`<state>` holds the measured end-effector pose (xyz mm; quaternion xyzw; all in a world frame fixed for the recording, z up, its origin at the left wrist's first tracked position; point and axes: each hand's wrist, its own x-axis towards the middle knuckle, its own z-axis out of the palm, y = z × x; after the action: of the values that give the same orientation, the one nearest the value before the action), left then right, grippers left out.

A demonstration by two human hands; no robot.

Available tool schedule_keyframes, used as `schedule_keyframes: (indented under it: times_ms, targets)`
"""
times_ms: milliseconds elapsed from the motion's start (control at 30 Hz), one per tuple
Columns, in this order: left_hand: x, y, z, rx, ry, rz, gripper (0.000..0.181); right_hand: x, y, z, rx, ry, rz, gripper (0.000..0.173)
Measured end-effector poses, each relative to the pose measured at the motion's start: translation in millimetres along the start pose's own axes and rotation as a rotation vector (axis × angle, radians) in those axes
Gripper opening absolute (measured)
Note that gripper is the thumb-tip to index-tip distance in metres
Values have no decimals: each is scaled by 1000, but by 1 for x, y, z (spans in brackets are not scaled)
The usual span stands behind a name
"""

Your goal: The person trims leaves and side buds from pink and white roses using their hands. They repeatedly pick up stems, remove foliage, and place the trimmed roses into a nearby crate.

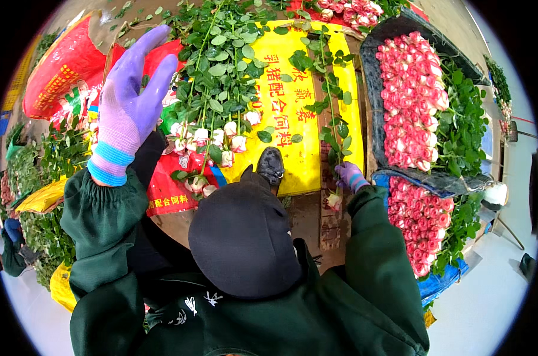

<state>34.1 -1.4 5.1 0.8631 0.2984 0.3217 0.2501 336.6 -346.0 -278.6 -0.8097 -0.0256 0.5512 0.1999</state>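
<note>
My left hand, in a purple-coated knit glove with a blue-striped cuff, is raised at the left. Its fingers are apart and nothing is in them. My right hand, gloved alike, grips a long-stemmed rose just above its pink-and-white bloom. The rose's leafy stem stretches away from me over the edge of a yellow printed sack. Left of it lies a heap of cut roses with white and pink blooms towards me and leafy stems pointing away.
At the right, bunches of pink roses and more roses lie in dark and blue wraps. Red printed sacks lie at the left, near piled greenery. A wooden plank runs beneath my right hand. My black boot touches the yellow sack.
</note>
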Motion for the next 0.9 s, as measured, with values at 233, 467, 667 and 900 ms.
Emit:
schedule_keyframes:
  times_ms: [233, 467, 667, 900]
  targets:
    - [1, -5, -4, 105, 8, 4, 37, -43, 5, 6, -254, 389, -288, 24]
    - [-3, 3, 1, 132, -58, 34, 35, -134, -19, 45, 613, 162, -544, 19]
    - [-4, 7, -4, 162, -319, 197, 32, -240, -182, -103, 828, 363, -1040, 21]
    - [-1, -1, -5, -52, -240, -196, 28, -141, -172, -289, 1007, 908, -1010, 25]
